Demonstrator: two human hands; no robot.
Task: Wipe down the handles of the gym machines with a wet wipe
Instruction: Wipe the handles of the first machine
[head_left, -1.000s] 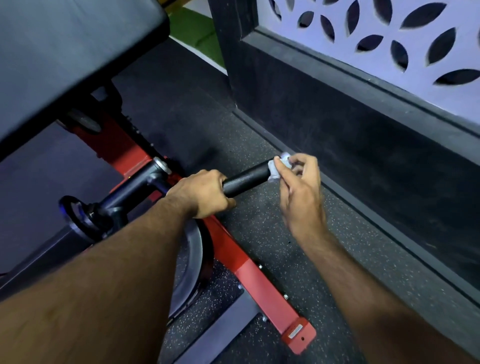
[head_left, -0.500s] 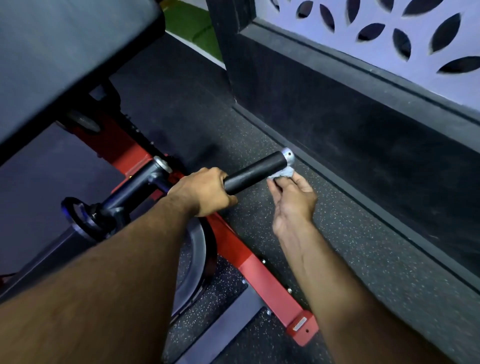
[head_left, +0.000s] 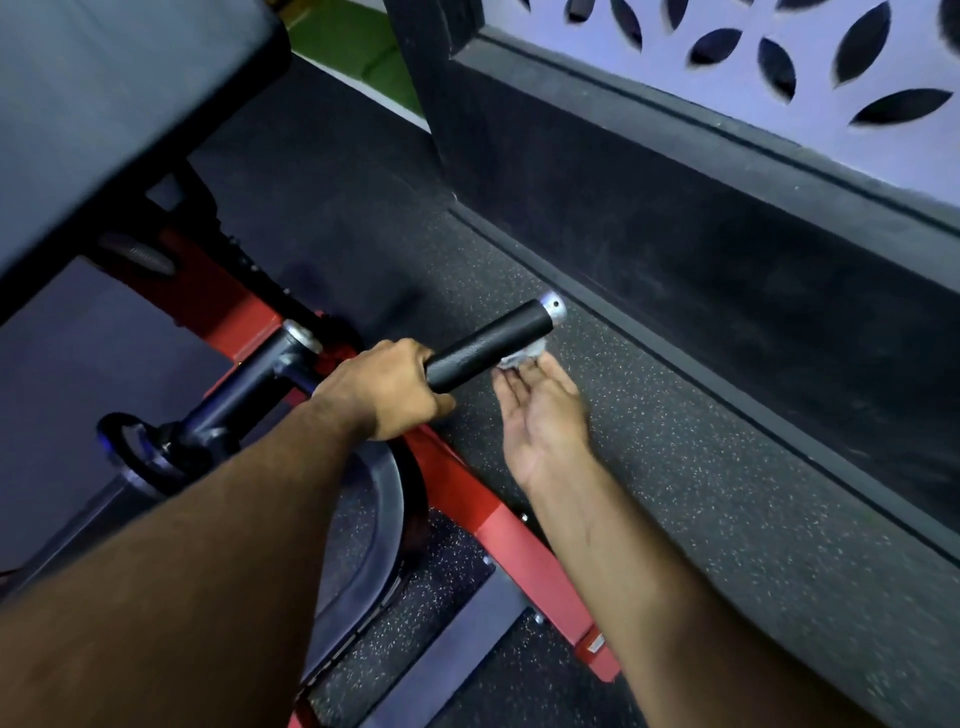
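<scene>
The left hand (head_left: 387, 387) is gripping the black handle (head_left: 491, 345). The right hand (head_left: 540, 410), palm up, is pressing the wet wipe (head_left: 522, 354) under it. Wiping looks partly done; the gripped part is left.

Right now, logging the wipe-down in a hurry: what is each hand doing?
Left hand: closed around the black knurled machine handle.
Right hand: palm up, fingers straight, pressing the crumpled white wet wipe against the handle's underside.
</scene>
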